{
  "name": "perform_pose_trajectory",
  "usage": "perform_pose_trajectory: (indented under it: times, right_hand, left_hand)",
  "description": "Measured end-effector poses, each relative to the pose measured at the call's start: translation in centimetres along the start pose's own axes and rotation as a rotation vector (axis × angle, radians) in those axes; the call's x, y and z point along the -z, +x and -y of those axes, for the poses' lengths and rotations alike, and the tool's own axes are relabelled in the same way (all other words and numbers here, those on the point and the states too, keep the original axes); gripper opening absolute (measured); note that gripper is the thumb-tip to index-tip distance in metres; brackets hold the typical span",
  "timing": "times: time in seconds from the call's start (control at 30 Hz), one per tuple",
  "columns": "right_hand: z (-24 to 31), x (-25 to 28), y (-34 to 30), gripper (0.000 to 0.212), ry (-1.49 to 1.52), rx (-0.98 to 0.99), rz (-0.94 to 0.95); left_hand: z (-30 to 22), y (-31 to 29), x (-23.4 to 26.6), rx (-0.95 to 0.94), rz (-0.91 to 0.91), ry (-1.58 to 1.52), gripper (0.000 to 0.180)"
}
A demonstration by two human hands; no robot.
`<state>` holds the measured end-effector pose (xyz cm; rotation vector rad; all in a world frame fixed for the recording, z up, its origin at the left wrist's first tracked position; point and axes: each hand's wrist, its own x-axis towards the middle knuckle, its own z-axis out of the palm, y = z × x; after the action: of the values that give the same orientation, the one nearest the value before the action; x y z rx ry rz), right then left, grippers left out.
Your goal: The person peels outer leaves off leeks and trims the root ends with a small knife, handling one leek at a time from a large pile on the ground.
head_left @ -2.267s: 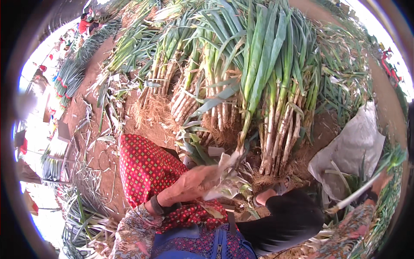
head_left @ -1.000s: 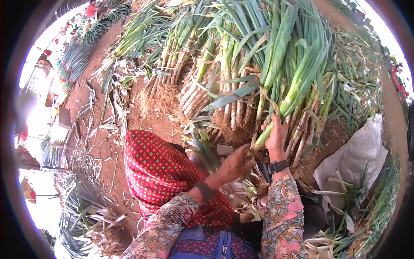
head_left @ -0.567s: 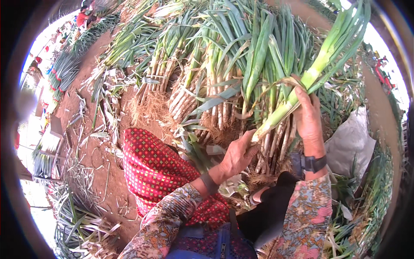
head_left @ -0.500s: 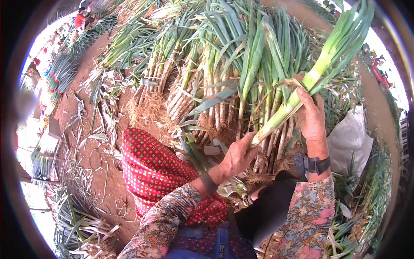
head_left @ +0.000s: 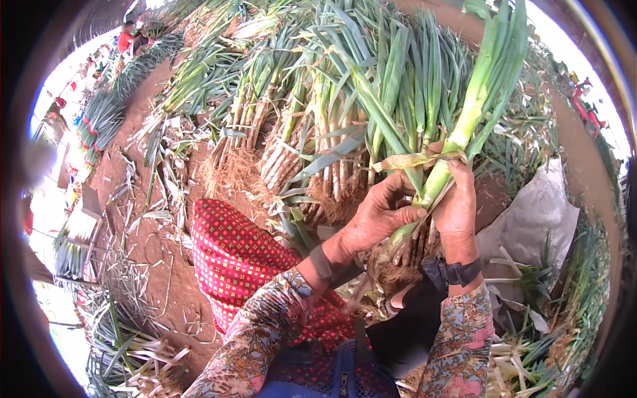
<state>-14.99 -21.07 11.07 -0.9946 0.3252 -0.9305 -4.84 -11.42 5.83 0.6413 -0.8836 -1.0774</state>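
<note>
Held leek (head_left: 458, 136): located to the right of the red cloth (head_left: 232, 245), raised and tilted, its leaves pointing away from the wearer. Right hand (head_left: 459, 205) is wrapped around the stalk. Left hand (head_left: 381, 209) is clamped on the same leek, thumb against the lower stalk, beside the base of a side leaf. Whether the hands touch each other cannot be told. A dry yellowish leaf (head_left: 411, 161) crosses just above the fingers.

Handling, as judged: light but long and top-heavy; stalk firm, leaves limp and easily torn, inner skin probably slick. Soundest hold is around the stalk, below where the leaves fan out.

Surroundings: rooted leek bundles (head_left: 338, 149) lie beyond the red cloth; a white sack (head_left: 531, 215) lies well to its right.
</note>
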Motion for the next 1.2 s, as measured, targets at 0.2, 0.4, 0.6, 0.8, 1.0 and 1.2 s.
perform_pose_trajectory:
  times: [0.2, 0.4, 0.6, 0.8, 1.0, 1.2]
  right_hand:
    - [-1.9, 2.2, -1.4, 0.033, 0.083, -0.016, -0.128]
    - [-2.7, 4.3, -2.1, 0.029, 0.126, -0.1, -0.14]
    - [-2.3, 4.3, -2.6, 0.03, 0.007, -0.095, -0.215]
    - [-0.7, 5.3, -1.5, 0.042, 0.038, -0.02, -0.204]
    - [0.9, 7.3, -1.5, 0.045, 0.065, 0.103, -0.215]
    - [0.4, 8.2, -2.2, 0.049, 0.075, 0.084, -0.095]
  left_hand:
    - [2.1, -0.3, 0.2, -0.039, 0.025, 0.302, 0.067]
    - [1.6, -0.8, -0.1, 0.121, 0.077, 0.563, 0.044]
    - [1.1, -2.1, -0.3, -0.223, 0.093, 1.071, 0.041]
    - [3.5, -5.8, 1.1, -0.348, -0.018, 0.816, 0.02]
    - [5.6, -9.9, 10.9, 0.503, -0.428, 0.926, 0.022]
    - [5.5, -10.4, 12.1, 0.694, -0.12, 1.443, 0.048]
